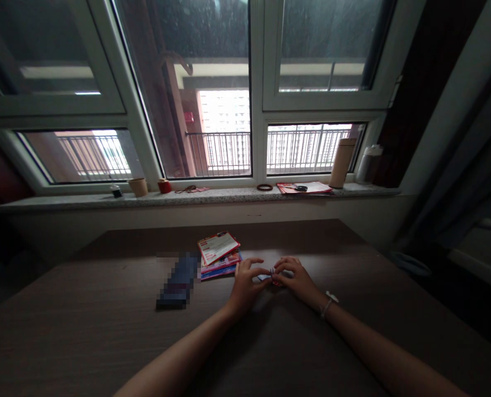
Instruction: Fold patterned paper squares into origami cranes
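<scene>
Over the brown table (146,342), my left hand (248,281) pinches the left side of a small piece of coloured paper (264,277) between thumb and index finger. From the other side my right hand (292,275) has its fingertips closed on the same paper, which looks folded, with pale blue and reddish parts. Much of it is hidden by the fingers. A bracelet (329,304) circles my right wrist. Just left of my left hand lies a stack of colourful printed leaflets (219,251).
A dark, pixel-blurred flat object (178,284) lies left of the leaflets. Along the windowsill (237,196) stand a paper cup (138,187), a red jar (165,186), a tan bottle (343,162) and a white bottle (369,164). Scissors (298,188) rest on papers there.
</scene>
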A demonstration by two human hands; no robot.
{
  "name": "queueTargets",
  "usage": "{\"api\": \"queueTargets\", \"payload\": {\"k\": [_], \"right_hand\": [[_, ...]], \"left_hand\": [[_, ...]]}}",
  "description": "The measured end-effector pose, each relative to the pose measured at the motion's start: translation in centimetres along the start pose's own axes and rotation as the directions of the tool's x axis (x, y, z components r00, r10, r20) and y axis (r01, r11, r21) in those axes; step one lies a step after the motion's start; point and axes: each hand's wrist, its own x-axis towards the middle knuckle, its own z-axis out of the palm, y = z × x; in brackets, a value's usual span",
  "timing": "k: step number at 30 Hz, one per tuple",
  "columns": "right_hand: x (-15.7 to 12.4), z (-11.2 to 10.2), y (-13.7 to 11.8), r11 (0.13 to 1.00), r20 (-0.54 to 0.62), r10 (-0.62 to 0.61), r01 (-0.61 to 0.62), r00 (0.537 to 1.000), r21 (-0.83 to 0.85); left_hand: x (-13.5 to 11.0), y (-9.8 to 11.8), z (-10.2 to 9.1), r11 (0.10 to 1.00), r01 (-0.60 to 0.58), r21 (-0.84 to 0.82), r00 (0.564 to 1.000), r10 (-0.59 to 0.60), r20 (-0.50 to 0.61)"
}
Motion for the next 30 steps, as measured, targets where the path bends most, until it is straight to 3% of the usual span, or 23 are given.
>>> {"api": "queueTargets", "payload": {"k": [30], "right_hand": [[-0.1, -0.3, -1.3, 0.999, -0.027, -0.046, 0.047, 0.999, 0.024]], "left_hand": [[0.0, 0.4, 0.1, 0.999, -0.043, 0.019, 0.999, 0.044, -0.028]]}}
